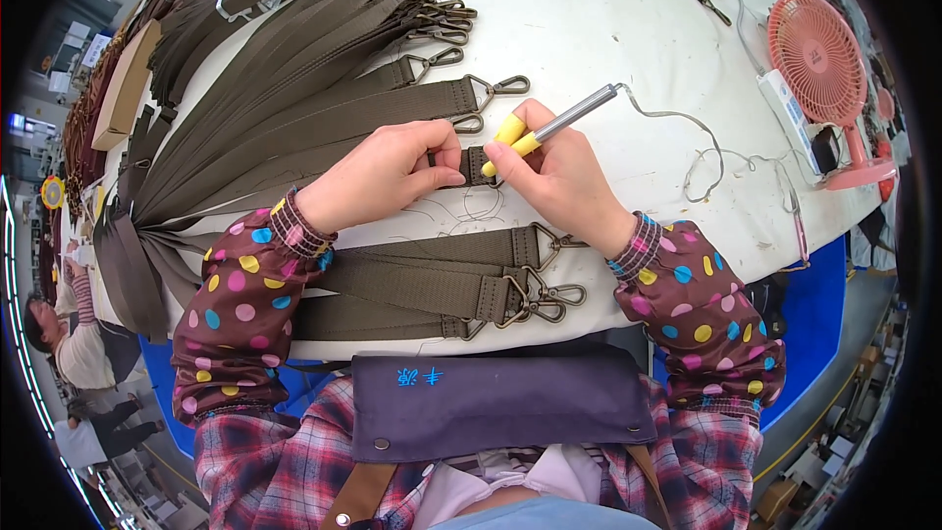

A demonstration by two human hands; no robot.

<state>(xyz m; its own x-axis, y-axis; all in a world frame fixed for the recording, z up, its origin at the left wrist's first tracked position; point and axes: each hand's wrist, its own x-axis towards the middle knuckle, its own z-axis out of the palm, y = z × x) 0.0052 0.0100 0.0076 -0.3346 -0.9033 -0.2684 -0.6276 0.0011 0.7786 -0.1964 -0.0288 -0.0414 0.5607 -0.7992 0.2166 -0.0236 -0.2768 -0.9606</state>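
Observation:
My left hand (397,169) pinches the end of an olive-brown webbing strap (475,167) between thumb and fingers. My right hand (564,177) grips a silver pen-shaped tool (579,112) with a thin wire leaving its upper end. Its yellow lower part points down to the stitched strap end, close to the left fingertips. Another yellow piece (510,128) shows at the right fingers; whether it is a finger cover I cannot tell. More olive straps (285,118) fan out beyond and under my left hand, ending in metal snap hooks (505,86). Whether the tool's tip touches the webbing is hidden.
Nearer me, several straps (422,275) with triangular rings and hooks lie at the white table's edge. A pink fan (817,59) stands at the right beside a white box (788,123) with wires. A cardboard piece (126,86) is at the left, and people sit beyond.

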